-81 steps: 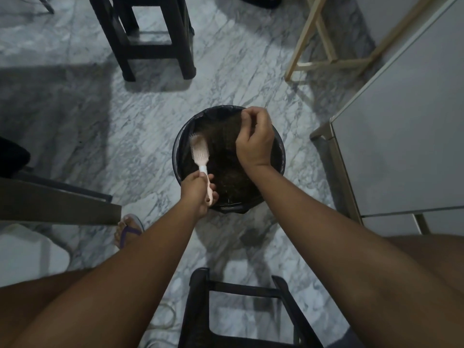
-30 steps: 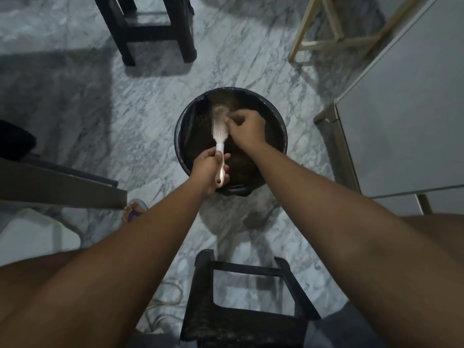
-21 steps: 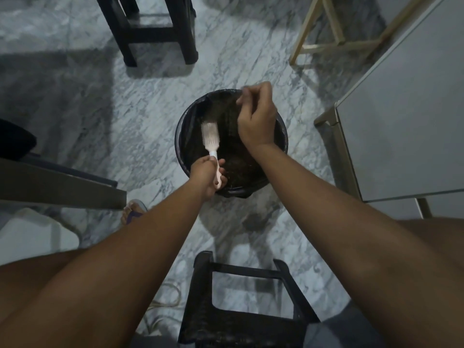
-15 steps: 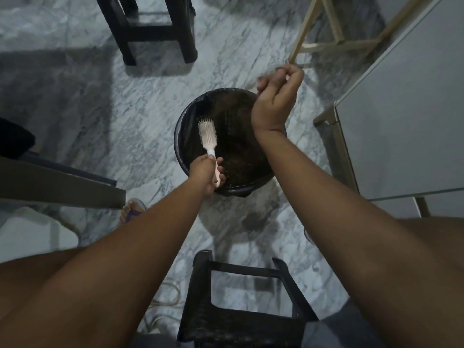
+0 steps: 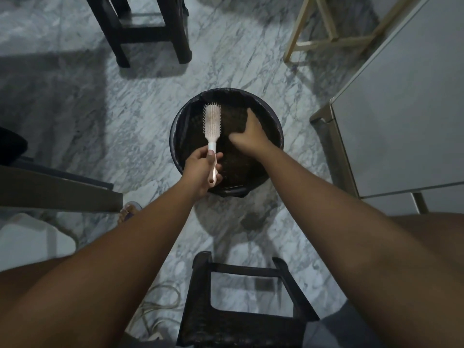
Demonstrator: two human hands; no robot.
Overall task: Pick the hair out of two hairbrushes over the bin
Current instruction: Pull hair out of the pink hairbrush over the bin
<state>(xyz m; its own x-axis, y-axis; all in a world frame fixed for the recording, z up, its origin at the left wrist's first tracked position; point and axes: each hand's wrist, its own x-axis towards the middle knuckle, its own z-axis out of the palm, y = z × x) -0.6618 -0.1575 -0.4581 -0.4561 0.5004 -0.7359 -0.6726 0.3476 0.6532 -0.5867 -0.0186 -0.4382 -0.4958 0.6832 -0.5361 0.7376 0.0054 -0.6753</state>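
A: Well, nearest item?
B: Black stool (image 5: pixel 241 320). Next: left hand (image 5: pixel 200 169), curled round brush (image 5: pixel 212 124) handle; brush over bin (image 5: pixel 175 146), left side, bristles up.
A: Right hand (image 5: pixel 251 135)?
B: Over bin, fingers pointing down; grip cannot be told. Farthest: far stool (image 5: pixel 140 28).

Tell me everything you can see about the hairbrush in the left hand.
The hairbrush is a slim, white or pale pink paddle brush that looks plastic, with rows of fine pins on an oblong head and a narrow handle. Its pins face the camera; whether hair sits among them is too faint to tell. The left hand grips the handle, with the head pointing away, over the black lined bin. Nothing else touches it.
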